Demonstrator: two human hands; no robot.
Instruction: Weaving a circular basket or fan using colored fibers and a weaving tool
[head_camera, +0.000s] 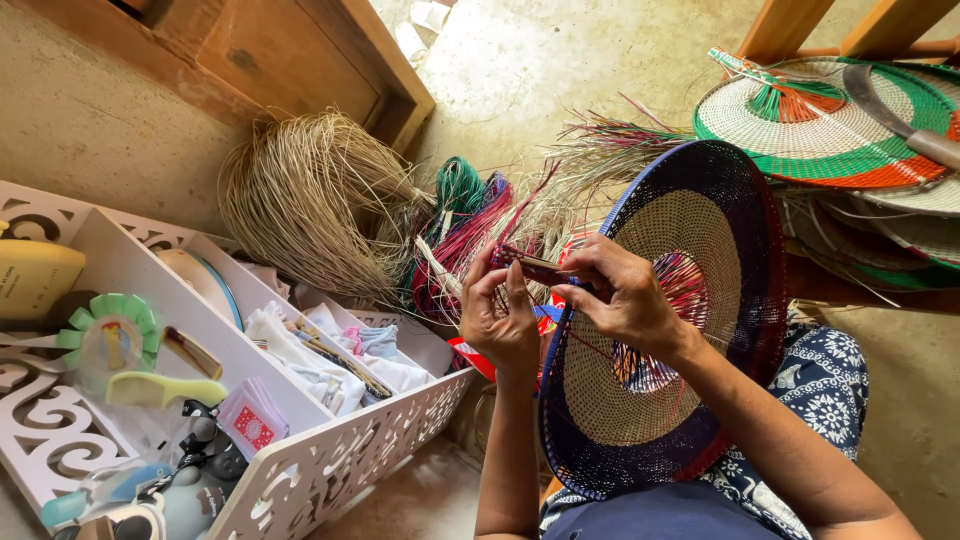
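Observation:
A round woven basket, tan with dark blue and red bands, rests tilted on my lap. My left hand and my right hand meet at its left rim. Both pinch a dark red flat strand between fingers and thumbs, right at the basket's edge. Loose red strands show through the open centre of the basket.
A bundle of tan straw and coloured strands lie on the floor ahead. A white fretwork organiser with combs, cloths and small items stands at left. Green, orange and white woven fans with a knife lie at upper right.

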